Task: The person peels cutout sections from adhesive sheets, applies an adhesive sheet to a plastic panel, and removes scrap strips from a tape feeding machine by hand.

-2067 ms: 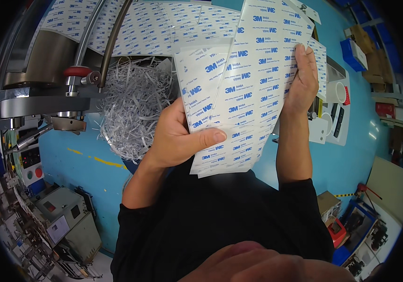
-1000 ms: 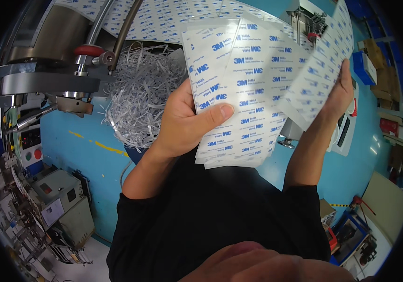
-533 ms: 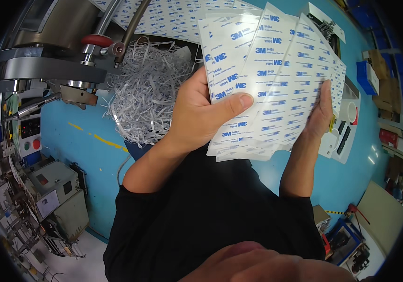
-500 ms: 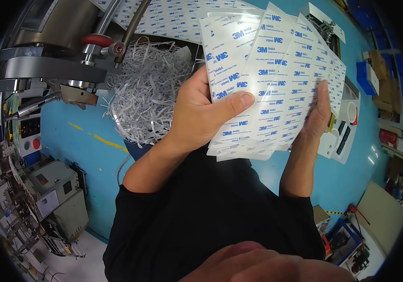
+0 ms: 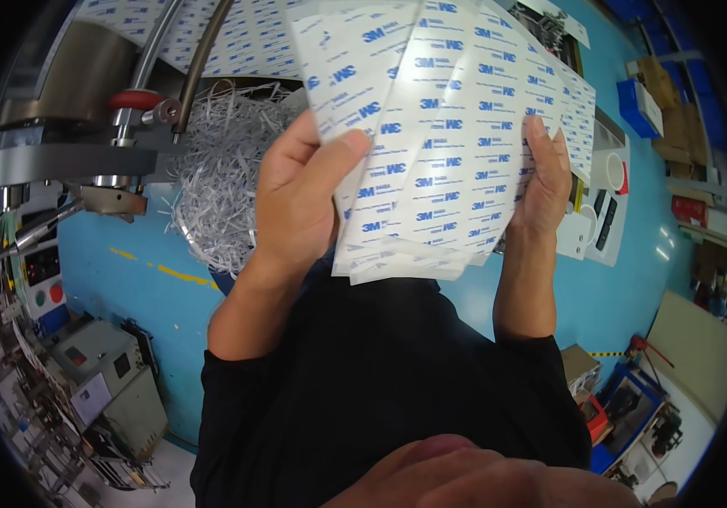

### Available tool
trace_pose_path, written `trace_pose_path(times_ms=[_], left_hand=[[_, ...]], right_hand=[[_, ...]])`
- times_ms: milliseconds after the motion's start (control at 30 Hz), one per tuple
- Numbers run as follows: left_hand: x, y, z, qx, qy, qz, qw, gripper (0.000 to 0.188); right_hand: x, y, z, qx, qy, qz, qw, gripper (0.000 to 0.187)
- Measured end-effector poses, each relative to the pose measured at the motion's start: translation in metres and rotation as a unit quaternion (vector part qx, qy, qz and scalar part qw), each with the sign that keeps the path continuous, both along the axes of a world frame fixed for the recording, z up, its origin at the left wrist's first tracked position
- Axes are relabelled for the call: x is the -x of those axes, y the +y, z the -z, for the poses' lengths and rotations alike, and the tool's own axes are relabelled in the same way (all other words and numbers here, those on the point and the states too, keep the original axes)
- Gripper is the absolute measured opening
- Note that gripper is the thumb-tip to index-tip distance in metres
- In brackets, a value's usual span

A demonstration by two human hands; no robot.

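**Printed sheets [image 5: 456, 161] held nearer the edge as left thumb [image 5: 352, 147] drew back**

The white, blue-marked stack stood fanned between the fingers of both hands, its lower edges uneven. The left hand [image 5: 291, 203] pinched the left edge, thumb in front; its other fingers were mostly hidden behind. Half a second earlier that thumb had reached farther across the face, so the hold now looked shallower, probably leaving the layers freer to slide. The right hand [image 5: 541, 190] lay against the right edge, fingers pointing up and close together; whether it pinched could not be told. Shredded strips [image 5: 219, 182] lay just left of the left fingers, a grey machine arm [image 5: 67, 168] farther left. Well right of the right fingers was a blue box [image 5: 637, 112].
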State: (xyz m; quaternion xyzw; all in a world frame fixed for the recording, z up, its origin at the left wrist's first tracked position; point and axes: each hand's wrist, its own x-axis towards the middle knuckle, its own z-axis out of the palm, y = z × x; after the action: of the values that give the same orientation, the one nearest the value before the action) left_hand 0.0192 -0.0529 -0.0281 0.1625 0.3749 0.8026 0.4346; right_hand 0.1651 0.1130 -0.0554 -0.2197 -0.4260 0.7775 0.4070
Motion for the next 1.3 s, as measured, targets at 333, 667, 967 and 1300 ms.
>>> trace_pose_path(times_ms=[333,667,967,1300], left_hand=[[-0.002,0.002,-0.003,0.013,0.010,-0.024,1.000,0.026],[-0.004,0.003,-0.006,0.000,-0.005,-0.014,1.000,0.027],[-0.006,0.008,-0.008,0.013,0.058,0.032,0.998,0.030],[0.016,0.013,0.003,0.060,0.020,-0.086,0.994,0.032]], right_hand=[[-0.003,0.001,-0.005,-0.011,0.008,0.022,1.000,0.036],[-0.001,0.000,-0.005,0.005,-0.002,0.049,0.999,0.035],[-0.005,0.014,-0.004,0.004,-0.006,0.082,0.997,0.036],[-0.102,0.218,-0.005,-0.138,-0.319,0.165,0.923,0.041]])
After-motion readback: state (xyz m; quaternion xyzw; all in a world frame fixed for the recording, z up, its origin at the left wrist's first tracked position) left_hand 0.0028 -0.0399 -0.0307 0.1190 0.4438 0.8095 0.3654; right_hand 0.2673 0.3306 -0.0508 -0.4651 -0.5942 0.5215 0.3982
